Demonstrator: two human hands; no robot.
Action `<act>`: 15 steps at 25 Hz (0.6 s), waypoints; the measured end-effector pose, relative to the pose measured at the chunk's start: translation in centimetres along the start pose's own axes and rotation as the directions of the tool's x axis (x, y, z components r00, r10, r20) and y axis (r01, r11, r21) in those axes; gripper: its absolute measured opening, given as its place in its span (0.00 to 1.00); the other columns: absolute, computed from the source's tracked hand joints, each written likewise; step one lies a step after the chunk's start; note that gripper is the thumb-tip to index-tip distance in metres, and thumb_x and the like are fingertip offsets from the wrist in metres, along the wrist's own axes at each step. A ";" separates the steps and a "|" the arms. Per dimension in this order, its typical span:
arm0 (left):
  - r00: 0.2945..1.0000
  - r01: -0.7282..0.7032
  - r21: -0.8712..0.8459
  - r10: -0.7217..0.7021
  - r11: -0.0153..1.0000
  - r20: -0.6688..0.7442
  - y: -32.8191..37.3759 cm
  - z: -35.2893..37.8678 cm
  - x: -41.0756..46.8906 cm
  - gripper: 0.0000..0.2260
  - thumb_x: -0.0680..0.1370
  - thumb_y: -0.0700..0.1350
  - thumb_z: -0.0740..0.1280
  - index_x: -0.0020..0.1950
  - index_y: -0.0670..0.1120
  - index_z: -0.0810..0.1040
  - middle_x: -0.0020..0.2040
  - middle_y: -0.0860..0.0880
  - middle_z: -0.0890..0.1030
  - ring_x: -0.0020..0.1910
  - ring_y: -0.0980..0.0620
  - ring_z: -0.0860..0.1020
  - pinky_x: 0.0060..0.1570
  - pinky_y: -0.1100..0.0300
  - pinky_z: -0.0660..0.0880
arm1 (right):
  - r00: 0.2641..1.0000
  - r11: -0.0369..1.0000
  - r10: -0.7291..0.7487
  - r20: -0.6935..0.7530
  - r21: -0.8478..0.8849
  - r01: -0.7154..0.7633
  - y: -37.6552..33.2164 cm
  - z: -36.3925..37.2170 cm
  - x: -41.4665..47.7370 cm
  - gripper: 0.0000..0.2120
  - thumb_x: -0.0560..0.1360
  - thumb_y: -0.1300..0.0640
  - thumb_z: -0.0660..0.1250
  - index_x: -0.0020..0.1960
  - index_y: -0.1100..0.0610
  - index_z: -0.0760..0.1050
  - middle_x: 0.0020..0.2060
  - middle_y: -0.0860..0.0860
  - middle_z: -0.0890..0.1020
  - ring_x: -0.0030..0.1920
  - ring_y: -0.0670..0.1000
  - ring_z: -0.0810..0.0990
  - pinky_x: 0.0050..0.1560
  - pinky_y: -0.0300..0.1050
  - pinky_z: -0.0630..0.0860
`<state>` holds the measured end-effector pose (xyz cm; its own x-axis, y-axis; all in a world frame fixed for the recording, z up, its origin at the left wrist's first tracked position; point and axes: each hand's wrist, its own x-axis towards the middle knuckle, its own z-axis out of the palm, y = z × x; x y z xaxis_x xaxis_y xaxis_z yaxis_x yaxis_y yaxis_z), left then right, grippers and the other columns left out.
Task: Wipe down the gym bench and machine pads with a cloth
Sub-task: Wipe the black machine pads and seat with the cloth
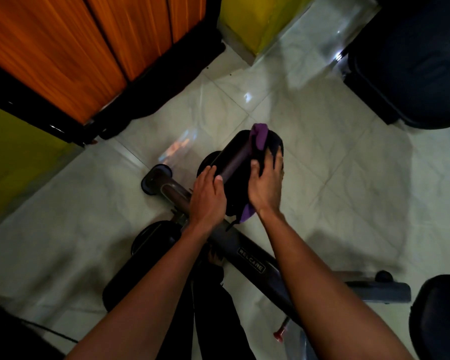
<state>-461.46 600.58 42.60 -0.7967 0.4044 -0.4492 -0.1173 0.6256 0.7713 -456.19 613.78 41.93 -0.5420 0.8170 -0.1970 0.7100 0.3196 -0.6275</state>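
My left hand [207, 194] held the near end of the black roller pad [231, 162], fingers curled over it, so that it could not turn. My right hand [265, 187] gripped the purple cloth [259, 137] around the pad, thumb on one side, fingers on the other. To wipe well, I judged the cloth should press tight to the curve, slide along the whole length, then reach the under side. The pad sat on the machine frame [250, 258], above the floor [335, 178].

Head-worn wide-angle camera looks steeply down onto the nearby roller pad [231, 162].
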 end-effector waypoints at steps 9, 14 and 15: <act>0.993 0.118 -0.024 -0.118 0.993 -0.002 0.6 0.4 -0.2 0.22 0.87 0.48 0.48 0.80 0.44 0.60 0.81 0.47 0.59 0.80 0.51 0.55 0.79 0.56 0.48 | 0.979 0.975 -0.165 0.123 -0.130 0.181 0.3 2.7 -8.5 0.25 0.83 0.54 0.60 0.78 0.45 0.63 0.82 0.45 0.48 0.82 0.60 0.44 0.68 0.68 0.72; 1.000 -0.012 -0.025 0.011 1.000 -0.015 0.3 1.1 -2.7 0.21 0.87 0.47 0.51 0.79 0.43 0.62 0.81 0.47 0.58 0.80 0.51 0.53 0.74 0.65 0.43 | 1.000 1.000 0.014 -0.001 -0.020 -0.014 -0.7 0.5 -0.7 0.24 0.84 0.49 0.59 0.79 0.48 0.63 0.82 0.49 0.53 0.80 0.60 0.54 0.76 0.61 0.63; 0.999 -0.023 -0.047 0.021 0.999 -0.024 0.0 0.9 -2.3 0.21 0.86 0.46 0.51 0.79 0.43 0.63 0.80 0.46 0.60 0.80 0.50 0.55 0.75 0.64 0.46 | 0.996 0.996 0.075 -0.039 0.045 -0.073 -0.8 0.3 0.4 0.25 0.84 0.49 0.59 0.80 0.50 0.62 0.82 0.51 0.55 0.79 0.60 0.58 0.76 0.61 0.62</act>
<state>-459.10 600.24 43.19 -0.8132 0.4013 -0.4214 -0.1270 0.5843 0.8015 -457.09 613.70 42.17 -0.4689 0.8570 -0.2138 0.7269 0.2369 -0.6445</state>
